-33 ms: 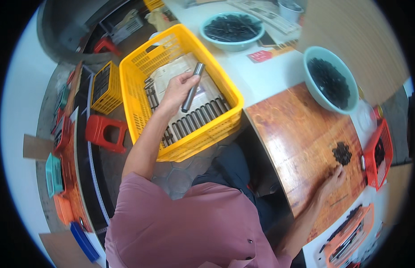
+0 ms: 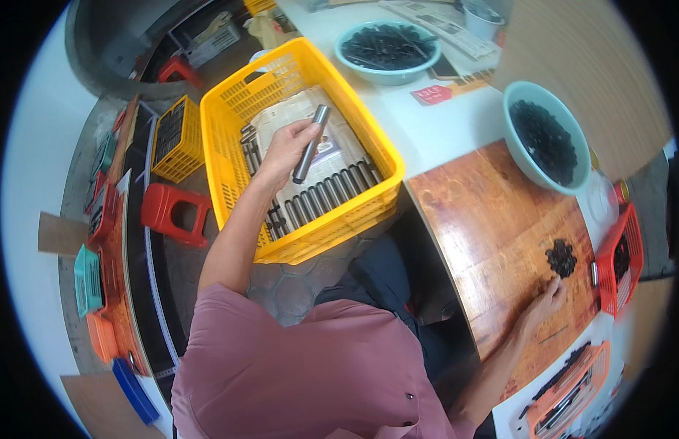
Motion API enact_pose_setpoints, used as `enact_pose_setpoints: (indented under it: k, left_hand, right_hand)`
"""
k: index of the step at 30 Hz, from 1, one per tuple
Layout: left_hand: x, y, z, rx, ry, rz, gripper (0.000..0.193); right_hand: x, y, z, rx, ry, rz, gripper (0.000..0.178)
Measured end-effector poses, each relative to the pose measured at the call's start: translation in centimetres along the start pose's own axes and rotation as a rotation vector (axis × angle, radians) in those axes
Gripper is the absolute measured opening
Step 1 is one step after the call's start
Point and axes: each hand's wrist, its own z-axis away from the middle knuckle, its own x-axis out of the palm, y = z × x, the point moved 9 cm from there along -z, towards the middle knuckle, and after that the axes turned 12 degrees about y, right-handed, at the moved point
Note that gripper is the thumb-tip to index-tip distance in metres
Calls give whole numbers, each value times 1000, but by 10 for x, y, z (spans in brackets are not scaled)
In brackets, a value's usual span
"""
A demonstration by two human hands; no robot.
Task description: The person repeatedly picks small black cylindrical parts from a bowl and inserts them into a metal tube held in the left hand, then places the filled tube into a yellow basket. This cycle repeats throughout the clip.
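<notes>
My left hand [image 2: 292, 146] is closed round a grey metal tube with dark ends [image 2: 310, 146], held tilted over the yellow crate [image 2: 368, 124]. Newspaper [image 2: 339, 143] lies inside the crate. Along the crate's near side runs a row of similar metal tubes [image 2: 321, 199], with more at its left side. My right hand [image 2: 550, 294] is low over the wooden board [image 2: 493, 241], fingers pinched at the near edge of a small pile of black pieces [image 2: 561, 258]. What those fingertips hold, if anything, is too small to make out.
Two pale green bowls of black parts, one at the back [image 2: 387, 73] and one at the right [image 2: 510, 124], stand on the white table. A red basket [image 2: 610, 289] and an orange basket [image 2: 573, 380] sit at the right. A red stool [image 2: 160, 212] stands left of the crate.
The metal tube in my left hand has shifted slightly left relative to the crate. My right hand stays by the pile, and the whole view has moved a little.
</notes>
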Motion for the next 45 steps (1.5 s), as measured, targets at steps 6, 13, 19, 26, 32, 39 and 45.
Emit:
enact_pose_setpoints:
  k: [6, 13, 19, 26, 32, 39, 45]
  left_hand:
    - [-56, -80, -20, -171, -11, -5, 45]
    - [-108, -101, -35, 45, -78, -454, 32]
    - [-157, -83, -52, 90, 264, -377, 38]
    - [-147, -156, -73, 40, -101, -917, 48]
    - [-110, -230, -49, -345, -252, -971, 54]
    - [-123, -285, -35, -550, -104, -763, 37]
    - [-123, -297, -20, -714, -49, -599, 32]
  right_hand:
    - [2, 14, -13, -5, -71, -1, 23]
    - [7, 12, -13, -4, -71, 49, 21]
    - [6, 7, -7, -9, -16, 31, 22]
    - [12, 1, -11, -160, -78, 50, 25]
    - [9, 10, -17, -189, -115, 62, 27]
    - [15, -3, -7, -203, -117, 140, 28]
    - [14, -10, -7, -269, -109, 264, 30]
